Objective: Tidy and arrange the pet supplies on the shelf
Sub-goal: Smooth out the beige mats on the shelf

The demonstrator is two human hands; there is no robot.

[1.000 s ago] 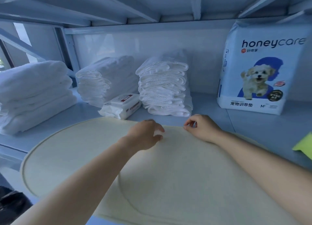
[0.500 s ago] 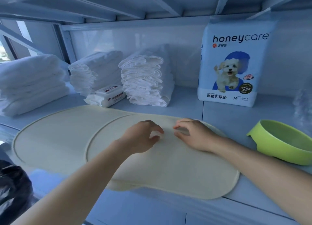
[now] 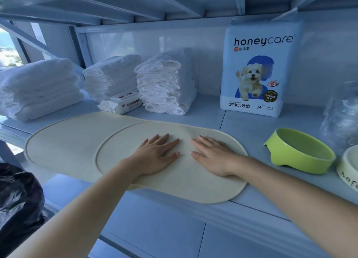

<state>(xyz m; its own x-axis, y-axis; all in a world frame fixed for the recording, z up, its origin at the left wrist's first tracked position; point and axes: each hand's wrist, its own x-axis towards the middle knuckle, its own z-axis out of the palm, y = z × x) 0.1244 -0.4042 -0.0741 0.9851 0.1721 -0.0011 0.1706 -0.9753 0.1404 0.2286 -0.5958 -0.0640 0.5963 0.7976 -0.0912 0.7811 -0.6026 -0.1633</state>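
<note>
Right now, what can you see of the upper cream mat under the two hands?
The upper cream mat is a flat oval sheet, matte and rubbery-looking, with a raised rim line. It lies on the shelf, overlapping a second cream mat at its left. The left hand and right hand press flat on it.

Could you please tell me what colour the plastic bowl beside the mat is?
The plastic pet bowl is lime green, in the head view.

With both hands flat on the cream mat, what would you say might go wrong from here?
1. The lower mat seems to overhang the shelf front at left; a push from the left hand may slide it off.
2. Sliding the top mat rightward with the right hand might nudge the green bowl beside it.
</note>
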